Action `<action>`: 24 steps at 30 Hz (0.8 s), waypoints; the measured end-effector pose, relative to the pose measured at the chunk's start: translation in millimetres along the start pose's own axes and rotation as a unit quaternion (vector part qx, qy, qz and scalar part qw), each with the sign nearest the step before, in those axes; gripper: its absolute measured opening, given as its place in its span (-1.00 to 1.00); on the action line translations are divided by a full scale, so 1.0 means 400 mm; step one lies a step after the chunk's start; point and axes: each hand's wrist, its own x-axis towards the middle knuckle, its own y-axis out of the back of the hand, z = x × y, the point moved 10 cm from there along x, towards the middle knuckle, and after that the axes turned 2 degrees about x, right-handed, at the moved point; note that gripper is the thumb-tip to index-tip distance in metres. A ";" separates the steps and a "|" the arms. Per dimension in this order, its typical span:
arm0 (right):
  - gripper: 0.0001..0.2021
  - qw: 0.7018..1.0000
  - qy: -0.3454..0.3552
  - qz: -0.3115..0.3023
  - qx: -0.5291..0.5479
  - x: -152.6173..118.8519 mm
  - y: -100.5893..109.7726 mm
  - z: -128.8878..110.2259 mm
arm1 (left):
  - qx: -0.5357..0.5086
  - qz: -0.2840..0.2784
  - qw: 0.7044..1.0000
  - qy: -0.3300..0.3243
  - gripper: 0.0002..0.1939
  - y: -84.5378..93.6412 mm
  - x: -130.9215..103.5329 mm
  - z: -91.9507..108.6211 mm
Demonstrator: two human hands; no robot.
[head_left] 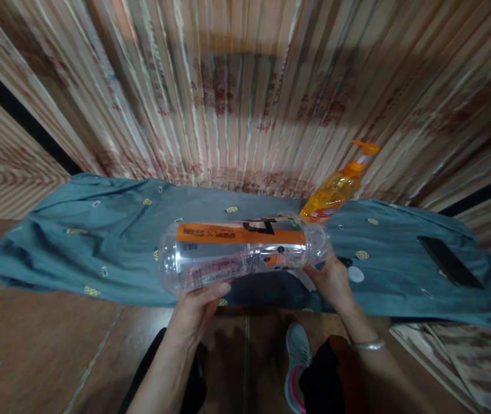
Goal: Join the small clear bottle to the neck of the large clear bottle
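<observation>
L hand (200, 307): gripping clear bottle (237, 253) near its base, underside
R hand (334, 279): grasping bottle's neck end; pump bottle (332, 192) beyond it, phone (449, 261) to its R

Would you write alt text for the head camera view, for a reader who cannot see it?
Left hand and right hand hold a clear plastic bottle sideways over a patterned cloth; an orange pump bottle stands beyond. A dark flat object lies right.
</observation>
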 end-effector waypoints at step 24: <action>-0.47 1.000 -0.011 -0.003 -0.003 0.000 -0.004 0.012 | 0.000 0.006 1.000 0.005 -0.55 0.010 -0.001 -0.006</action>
